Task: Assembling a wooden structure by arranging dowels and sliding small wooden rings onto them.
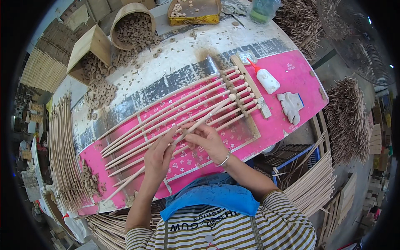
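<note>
A pale wooden rod (208,115) with a round ball (232,97) on its far end lies slantwise across my hands. My left hand (157,155) closes around the rod from the left, fingers pointing forward. From the right, my right hand (206,142) pinches the same rod, with a small brown wooden ring (184,131) at the fingertips; whether the ring is fully around the rod is hard to tell. Beneath, several ball-ended rods (166,109) lie side by side, their ball ends resting in a notched wooden rack (238,102) to the right.
Right of the rack are a white glue bottle (268,81) with a red tip and a whitish glove (291,109). A tipped bucket (132,18) and wooden box (89,50) spill rings at the back left. Bundled rods (64,150) line the left edge; a fan (354,37) stands far right.
</note>
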